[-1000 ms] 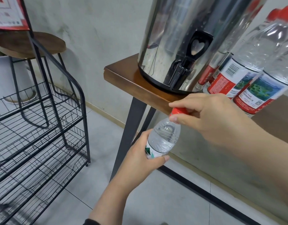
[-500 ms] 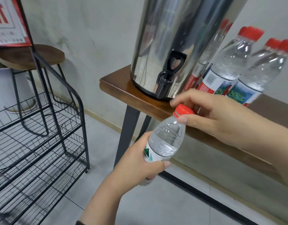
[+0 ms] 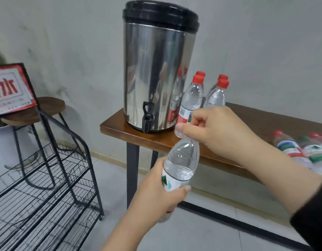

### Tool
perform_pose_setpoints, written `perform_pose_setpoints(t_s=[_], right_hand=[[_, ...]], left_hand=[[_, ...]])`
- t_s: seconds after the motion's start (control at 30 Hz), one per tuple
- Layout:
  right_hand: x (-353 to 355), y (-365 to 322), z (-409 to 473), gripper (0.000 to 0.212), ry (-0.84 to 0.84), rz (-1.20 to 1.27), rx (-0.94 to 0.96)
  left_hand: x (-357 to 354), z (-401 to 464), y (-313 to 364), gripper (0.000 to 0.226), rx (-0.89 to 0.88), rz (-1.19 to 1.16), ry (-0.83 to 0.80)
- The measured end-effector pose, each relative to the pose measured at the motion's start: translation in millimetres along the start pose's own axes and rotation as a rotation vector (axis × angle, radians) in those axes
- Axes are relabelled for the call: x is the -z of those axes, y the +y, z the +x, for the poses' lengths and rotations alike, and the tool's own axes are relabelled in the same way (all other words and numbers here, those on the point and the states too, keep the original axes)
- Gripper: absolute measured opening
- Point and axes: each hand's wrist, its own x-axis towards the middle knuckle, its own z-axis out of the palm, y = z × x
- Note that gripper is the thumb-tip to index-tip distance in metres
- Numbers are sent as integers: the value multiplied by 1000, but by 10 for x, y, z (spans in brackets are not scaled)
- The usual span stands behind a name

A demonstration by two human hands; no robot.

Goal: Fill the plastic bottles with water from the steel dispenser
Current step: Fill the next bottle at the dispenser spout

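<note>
Plastic bottle, tilted, gripped round its label by the left hand; right hand curls over its neck, cap hidden. It's held low, in front of the steel dispenser, just off the table edge; capped bottles stand right of the dispenser.

One tall steel dispenser with a black lid stands on one brown wooden table. Four upright clear plastic bottles with red caps stand beside it. One more clear bottle is held by two hands. Several bottles lying at the right edge are too blurred to count. One black wire rack stands at left.
</note>
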Motion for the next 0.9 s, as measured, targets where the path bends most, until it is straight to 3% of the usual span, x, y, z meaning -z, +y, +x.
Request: perform_pose_setpoints(t_s=[0.13,0.2,0.37,0.67,0.83,0.9], right_hand=[[398,-9,-230,40,-70,63,93],[574,54,-316,40,8,101,80],[950,343,-322,48,146,-16,-152],[1466,930,-90,39,157,-169,-179],[1685,1393,64,57,253,-118,-240],[1810,1785,88,54,271,-107,-295]], left_hand=[[-57,-36,305,54,-19,-30,-131],[-124,-37,493,54,-43,2,-173],[-610,169,843,53,-117,57,-41],[-1468,757,1154,63,-160,86,41],[-1892,1306,1224,63,-167,24,81],[-2012,1581,1201,67,-136,0,89]])
